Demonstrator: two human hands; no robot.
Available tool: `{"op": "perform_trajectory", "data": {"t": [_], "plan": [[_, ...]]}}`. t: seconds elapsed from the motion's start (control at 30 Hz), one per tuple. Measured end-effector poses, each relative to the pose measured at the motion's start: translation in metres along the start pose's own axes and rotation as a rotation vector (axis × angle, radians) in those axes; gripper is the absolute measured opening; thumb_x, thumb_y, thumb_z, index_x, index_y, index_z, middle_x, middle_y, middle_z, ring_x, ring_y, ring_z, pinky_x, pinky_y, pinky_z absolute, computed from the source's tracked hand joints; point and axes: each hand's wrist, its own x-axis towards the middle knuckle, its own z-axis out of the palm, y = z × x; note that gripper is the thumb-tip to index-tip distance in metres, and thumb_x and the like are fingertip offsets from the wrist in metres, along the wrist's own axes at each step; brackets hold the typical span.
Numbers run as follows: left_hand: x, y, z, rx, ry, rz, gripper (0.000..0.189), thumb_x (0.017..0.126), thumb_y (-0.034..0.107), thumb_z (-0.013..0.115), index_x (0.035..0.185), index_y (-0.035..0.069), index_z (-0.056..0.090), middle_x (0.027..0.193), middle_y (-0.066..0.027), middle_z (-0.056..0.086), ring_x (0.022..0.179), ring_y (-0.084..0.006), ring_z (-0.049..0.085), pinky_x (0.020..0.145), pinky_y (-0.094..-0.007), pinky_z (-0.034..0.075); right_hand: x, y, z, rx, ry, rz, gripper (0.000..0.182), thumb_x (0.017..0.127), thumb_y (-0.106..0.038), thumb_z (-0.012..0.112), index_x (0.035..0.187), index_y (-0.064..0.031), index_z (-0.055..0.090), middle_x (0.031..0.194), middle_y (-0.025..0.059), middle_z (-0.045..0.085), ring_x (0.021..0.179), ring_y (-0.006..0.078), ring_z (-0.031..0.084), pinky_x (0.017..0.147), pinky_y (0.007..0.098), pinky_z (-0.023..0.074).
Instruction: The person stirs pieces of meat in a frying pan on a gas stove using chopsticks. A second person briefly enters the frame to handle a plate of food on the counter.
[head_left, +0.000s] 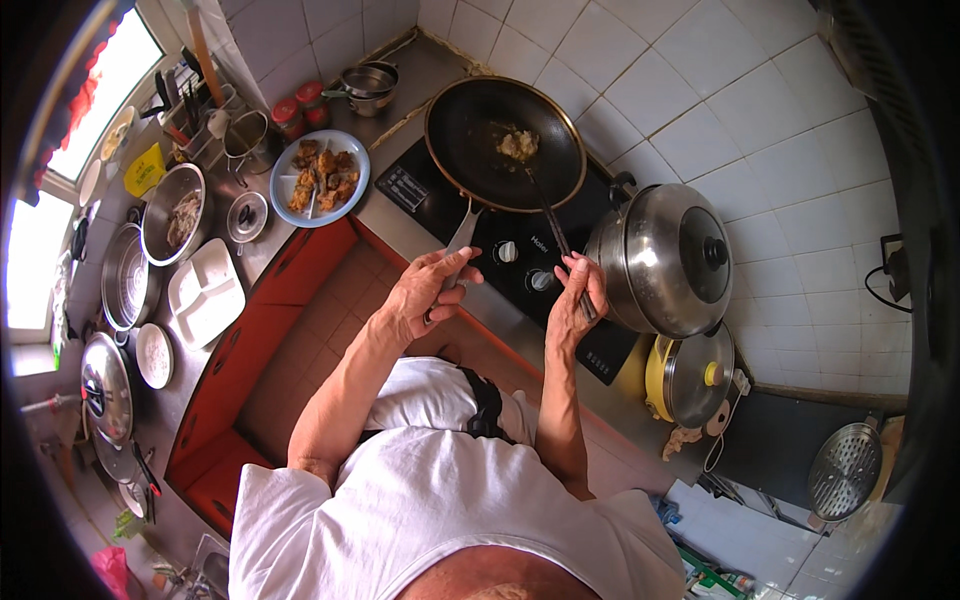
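Note:
My left hand is wrapped around the metal handle of a dark wok, its thumb lying along the top. A pair of dark chopsticks is gripped in my right hand; the tips reach into the wok, just below a small clump of pale, browned food. A little oil glistens around the clump. The wok sits on the left part of a black Haier gas cooktop, over a burner that it hides. Two control knobs lie between my hands.
A big lidded steel pot stands close by my right hand, with a yellow electric pan beyond it. Left of the wok, a divided plate holds fried pieces. A steel bowl of meat and a white divided tray line the left counter.

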Motion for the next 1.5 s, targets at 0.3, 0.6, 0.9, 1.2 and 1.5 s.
{"op": "perform_trajectory", "data": {"t": [0.3, 0.6, 0.9, 1.2, 1.5], "plan": [[0.001, 0.001, 0.003, 0.019, 0.023, -0.009, 0.041, 0.109, 0.031, 0.067, 0.134, -0.001, 0.058, 0.095, -0.0047, 0.067, 0.051, -0.0017, 0.034, 0.036, -0.0173, 0.025, 0.000, 0.001, 0.002, 0.029, 0.018, 0.005, 0.035, 0.112, -0.023, 0.059, 0.105, 0.0085, 0.074, 0.114, 0.0131, 0.069, 0.099, 0.0218, 0.073, 0.077, 0.0324, 0.0686], [0.008, -0.011, -0.011, 0.183, 0.028, 0.032, 0.036, 0.107, 0.030, 0.069, 0.133, 0.006, 0.061, 0.092, -0.0024, 0.066, 0.051, -0.0007, 0.035, 0.037, -0.0182, 0.024, -0.001, 0.002, 0.001, 0.060, 0.024, 0.048, 0.028, 0.110, -0.020, 0.064, 0.113, 0.0058, 0.074, 0.114, 0.0118, 0.069, 0.095, 0.0212, 0.074, 0.080, 0.0315, 0.0666], [0.025, -0.041, -0.062, 0.330, 0.034, 0.008, 0.038, 0.107, 0.032, 0.070, 0.131, 0.005, 0.061, 0.090, -0.0024, 0.065, 0.049, -0.0018, 0.035, 0.039, -0.0201, 0.026, -0.009, 0.002, 0.002, 0.102, 0.009, 0.061, 0.027, 0.111, -0.018, 0.063, 0.112, 0.0057, 0.074, 0.115, 0.0118, 0.069, 0.097, 0.0204, 0.073, 0.081, 0.0336, 0.0673], [0.011, -0.014, -0.020, 0.283, 0.123, -0.015, 0.039, 0.107, 0.029, 0.070, 0.129, -0.001, 0.059, 0.093, -0.0047, 0.066, 0.052, -0.0020, 0.035, 0.039, -0.0191, 0.028, -0.006, -0.001, 0.000, 0.123, 0.044, 0.038, 0.026, 0.111, -0.017, 0.062, 0.113, 0.0060, 0.075, 0.117, 0.0108, 0.068, 0.096, 0.0188, 0.073, 0.082, 0.0331, 0.0678], [-0.006, 0.034, 0.024, 0.203, 0.103, 0.014, 0.034, 0.107, 0.020, 0.068, 0.130, -0.003, 0.058, 0.096, -0.0052, 0.066, 0.057, -0.0012, 0.039, 0.038, -0.0154, 0.027, 0.000, -0.009, 0.000, 0.124, 0.079, 0.018, 0.026, 0.110, -0.017, 0.063, 0.111, 0.0051, 0.076, 0.116, 0.0108, 0.068, 0.094, 0.0181, 0.073, 0.080, 0.0326, 0.0683]]}}
